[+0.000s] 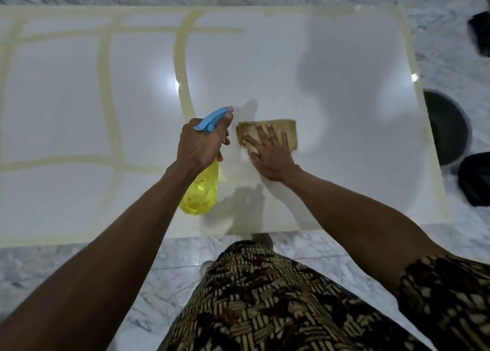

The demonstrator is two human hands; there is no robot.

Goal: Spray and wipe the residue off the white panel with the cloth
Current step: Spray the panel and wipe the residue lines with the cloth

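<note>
The spray bottle (202, 189) hangs over the near middle of the white panel (265, 67), its long axis running from the yellow body nearest the person up to the blue trigger head (212, 118), whose nozzle points away and slightly right, toward the cloth. The left hand (200, 144) grips the bottle's neck, fingers curled round it with one on the trigger. Just right of the nozzle, the folded tan cloth (285, 132) lies flat on the panel, its longer side running left to right. The right hand (267, 152) presses on it with fingers spread and straight, pointing away from the person. The panel lies flat on a grey-veined marble floor (159, 284), long side running left to right. Yellowish residue lines (106, 85) cross its left half in a grid and trace its far and right edges; the area around the cloth looks clean. A dark round bucket (448, 128) stands on the floor just beside the panel's right edge, with dark shapes near it that are too blurred to identify. The person wears brown patterned clothing (265, 297).
</note>
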